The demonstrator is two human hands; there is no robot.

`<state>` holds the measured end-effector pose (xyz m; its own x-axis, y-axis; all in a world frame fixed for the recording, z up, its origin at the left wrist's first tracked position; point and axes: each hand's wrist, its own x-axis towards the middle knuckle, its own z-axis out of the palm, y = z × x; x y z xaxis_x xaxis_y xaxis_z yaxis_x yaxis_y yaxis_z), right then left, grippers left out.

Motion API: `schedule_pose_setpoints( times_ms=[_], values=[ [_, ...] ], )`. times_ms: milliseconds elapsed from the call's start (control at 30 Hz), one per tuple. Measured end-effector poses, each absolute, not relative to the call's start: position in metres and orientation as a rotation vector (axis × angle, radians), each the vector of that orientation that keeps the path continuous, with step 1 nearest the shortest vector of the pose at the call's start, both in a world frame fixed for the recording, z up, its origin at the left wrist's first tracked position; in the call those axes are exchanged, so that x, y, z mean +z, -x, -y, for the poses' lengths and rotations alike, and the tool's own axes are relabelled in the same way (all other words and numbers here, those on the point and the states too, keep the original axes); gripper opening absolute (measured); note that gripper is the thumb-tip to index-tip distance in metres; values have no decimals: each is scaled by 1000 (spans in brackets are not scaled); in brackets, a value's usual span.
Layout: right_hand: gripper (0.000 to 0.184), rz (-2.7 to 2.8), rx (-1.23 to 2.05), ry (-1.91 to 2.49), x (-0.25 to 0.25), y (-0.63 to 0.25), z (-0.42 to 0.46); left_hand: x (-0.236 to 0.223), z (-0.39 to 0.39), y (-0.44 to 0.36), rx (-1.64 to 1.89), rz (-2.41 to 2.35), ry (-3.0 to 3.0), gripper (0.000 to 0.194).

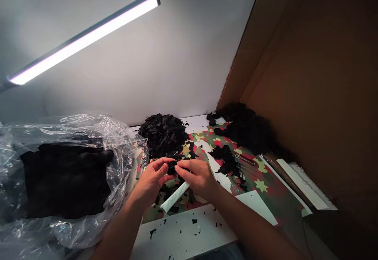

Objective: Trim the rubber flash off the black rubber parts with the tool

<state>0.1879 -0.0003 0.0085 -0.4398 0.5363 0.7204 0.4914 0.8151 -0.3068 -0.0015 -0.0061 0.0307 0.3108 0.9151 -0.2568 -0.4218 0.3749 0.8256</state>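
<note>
My left hand (152, 178) and my right hand (198, 177) meet above the table, fingers pinched on a small black rounded piece (172, 167). A white stick-like tool (175, 197) slants down from under my right hand; which fingers grip it is hidden. Just behind the hands lies a heap of black scraps (163, 133) on a colourful star-patterned mat (260, 181).
A clear plastic bag (59, 173) full of black material fills the left. A second dark pile (245, 128) and scissors (243, 158) lie at the right by a brown cardboard wall (319, 94). A lit tube lamp (85, 37) hangs overhead. Black bits dot the white tabletop (183, 236).
</note>
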Motion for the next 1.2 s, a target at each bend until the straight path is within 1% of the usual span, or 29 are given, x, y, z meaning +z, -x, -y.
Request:
schedule_pose_setpoints(
  times_ms=[67,133,200,267,367,433,533,600,667,733,833,933,1000,1067,1200],
  values=[
    [19,2122,119,696,9,-187,0,29,5,4,1003,-856,-746,41],
    [15,2049,293,663,11,-185,-2,27,4,6,1066,-926,-841,33],
    [21,1903,478,726,14,-184,-4,24,4,8,1162,-998,-998,30],
    [30,1798,567,853,18,-184,-7,23,4,8,1250,-1056,-1144,29],
    [41,1865,575,931,22,-186,-10,23,7,6,1284,-1131,-1263,26],
    [42,2001,563,936,22,-187,-11,24,9,3,1268,-1158,-1323,22],
    [36,2232,490,1016,20,-186,-11,25,12,1,1259,-1159,-1394,23],
    [29,2366,386,1066,17,-185,-10,25,13,1,1258,-1161,-1429,23],
    [19,2454,286,1077,15,-185,-11,24,13,3,1255,-1174,-1460,23],
    [15,2481,258,1054,14,-185,-12,25,12,6,1235,-1195,-1495,23],
    [19,2422,414,958,11,-186,-14,27,10,11,1141,-1236,-1588,28],
    [22,2310,571,875,11,-183,-13,28,6,13,1098,-1272,-1591,21],
    [23,2253,499,870,11,-177,-9,26,1,11,1156,-1271,-1428,12],
    [27,2229,323,884,10,-169,-6,20,-4,6,1234,-1237,-1189,7],
    [32,2257,31,919,5,-165,-5,3,-8,-13,1331,-1164,-844,16]
  ],
)
